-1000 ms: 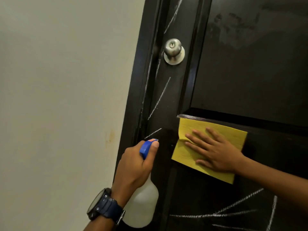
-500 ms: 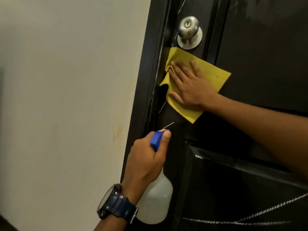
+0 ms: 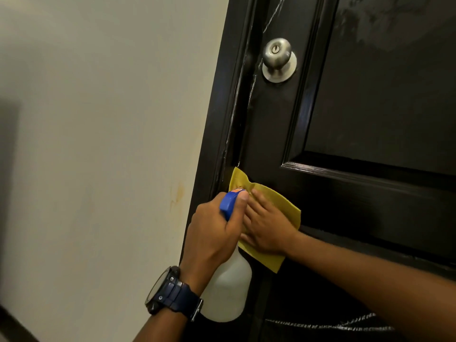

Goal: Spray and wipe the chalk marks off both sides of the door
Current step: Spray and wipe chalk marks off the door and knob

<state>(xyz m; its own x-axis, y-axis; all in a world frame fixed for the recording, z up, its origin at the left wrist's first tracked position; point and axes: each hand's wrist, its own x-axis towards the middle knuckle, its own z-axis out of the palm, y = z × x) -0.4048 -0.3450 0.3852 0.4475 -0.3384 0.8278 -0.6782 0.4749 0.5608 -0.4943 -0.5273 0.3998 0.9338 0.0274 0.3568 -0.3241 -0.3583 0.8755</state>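
Note:
A dark brown panelled door (image 3: 370,114) fills the right half of the view. My right hand (image 3: 267,228) presses a yellow cloth (image 3: 286,208) flat against the door's left stile, well below the silver knob (image 3: 277,59). My left hand (image 3: 217,233), with a dark watch on the wrist, grips a white spray bottle (image 3: 228,292) by its blue head (image 3: 230,202), just left of the cloth. White chalk lines (image 3: 333,323) run across the lower panel. A thin chalk stroke (image 3: 272,14) shows above the knob. Faint smears follow the door edge.
A cream wall (image 3: 98,144) with a small orange stain (image 3: 179,193) takes up the left half. The dark door frame (image 3: 222,119) separates it from the door. The upper panel (image 3: 385,33) carries dull wipe smudges.
My right hand slid the cloth up to just under the knob, then back down the stile. The chalk strokes below the knob are gone. My left hand kept the bottle in place.

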